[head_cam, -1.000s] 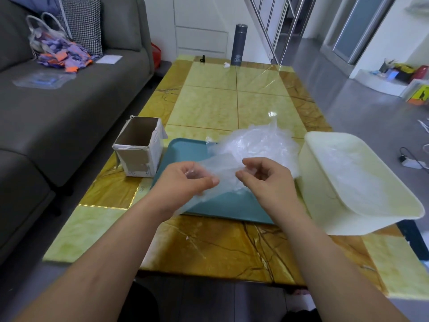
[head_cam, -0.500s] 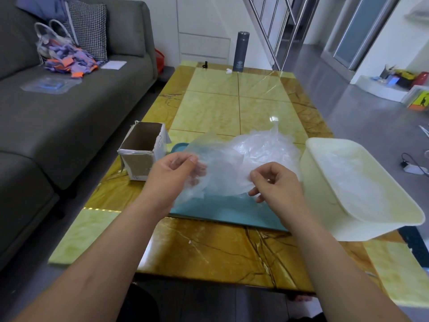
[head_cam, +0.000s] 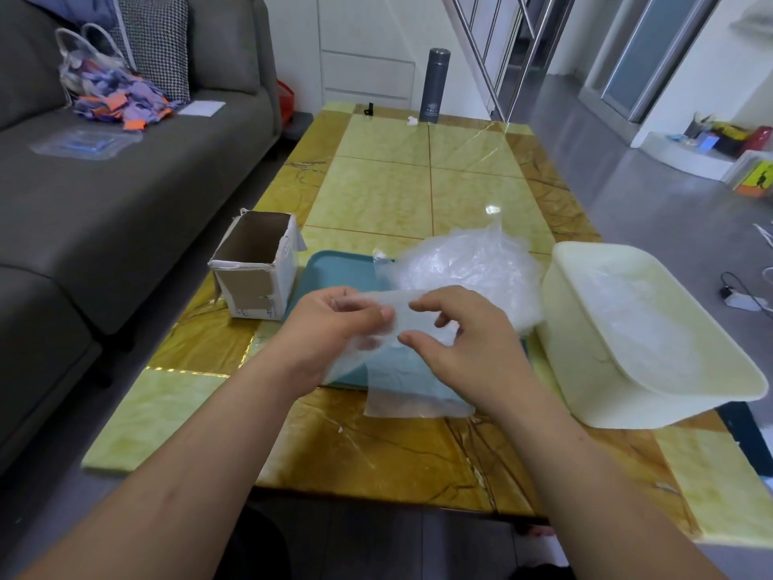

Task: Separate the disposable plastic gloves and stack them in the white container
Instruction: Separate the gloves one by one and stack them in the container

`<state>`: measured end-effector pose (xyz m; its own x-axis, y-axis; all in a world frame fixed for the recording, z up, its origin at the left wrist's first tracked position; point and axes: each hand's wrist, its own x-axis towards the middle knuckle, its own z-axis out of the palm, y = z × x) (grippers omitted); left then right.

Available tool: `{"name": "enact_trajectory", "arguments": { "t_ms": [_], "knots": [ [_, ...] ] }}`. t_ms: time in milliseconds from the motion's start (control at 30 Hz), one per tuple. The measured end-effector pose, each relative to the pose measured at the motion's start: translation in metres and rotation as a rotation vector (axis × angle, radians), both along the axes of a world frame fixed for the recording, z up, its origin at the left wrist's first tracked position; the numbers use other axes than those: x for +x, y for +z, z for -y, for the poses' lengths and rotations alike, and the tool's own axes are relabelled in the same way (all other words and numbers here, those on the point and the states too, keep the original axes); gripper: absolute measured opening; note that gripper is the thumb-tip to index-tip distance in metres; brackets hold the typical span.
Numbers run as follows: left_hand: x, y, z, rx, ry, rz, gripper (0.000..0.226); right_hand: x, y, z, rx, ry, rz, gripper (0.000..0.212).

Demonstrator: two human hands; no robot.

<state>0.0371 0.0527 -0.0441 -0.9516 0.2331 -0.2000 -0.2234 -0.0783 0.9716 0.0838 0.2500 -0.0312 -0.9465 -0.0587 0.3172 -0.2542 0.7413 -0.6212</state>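
Over table [head_cam: 376, 194], left hand [head_cam: 330, 328], right hand [head_cam: 468, 349] pinch glove [head_cam: 412, 391] overhanging tray [head_cam: 334, 274].

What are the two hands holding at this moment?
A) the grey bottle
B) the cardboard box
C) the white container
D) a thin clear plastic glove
D: the left hand and right hand both pinch one clear glove over the teal tray; the cardboard box, grey bottle and white container stand untouched.
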Motion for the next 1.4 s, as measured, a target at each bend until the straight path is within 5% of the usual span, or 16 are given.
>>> {"name": "enact_trajectory", "arguments": {
  "t_ms": [133, 467, 633, 767, 867, 1067, 1400],
  "knots": [
    [0.003, 0.001, -0.005, 0.1, -0.102, 0.022, 0.043, -0.009, -0.008, 0.009, -0.02, 0.011, 0.05, 0.054],
    [-0.003, 0.007, -0.002, 0.107, -0.084, -0.003, 0.023, -0.019, 0.002, 0.001, -0.431, -0.003, 0.137, 0.009],
    [-0.014, 0.027, 0.002, 0.168, 0.136, 0.01, 0.015, -0.024, 0.009, -0.014, -0.572, -0.168, 0.092, 0.01],
    [-0.016, 0.07, 0.019, 0.132, 0.16, -0.173, 0.041, -0.036, 0.015, -0.03, -0.541, -0.304, 0.076, 0.012],
    [-0.006, 0.109, 0.031, 0.125, -0.033, -0.281, 0.047, -0.045, 0.025, -0.035, -0.544, -0.33, 0.079, 0.012],
    [0.022, 0.14, 0.033, 0.1, -0.513, -0.187, 0.006, -0.041, 0.05, -0.029, -0.625, -0.123, 0.182, 0.019],
    [0.018, 0.087, 0.001, -0.311, -0.254, -0.295, 0.013, -0.015, 0.049, -0.025, -0.755, 0.103, 0.446, 0.028]
  ]
}}
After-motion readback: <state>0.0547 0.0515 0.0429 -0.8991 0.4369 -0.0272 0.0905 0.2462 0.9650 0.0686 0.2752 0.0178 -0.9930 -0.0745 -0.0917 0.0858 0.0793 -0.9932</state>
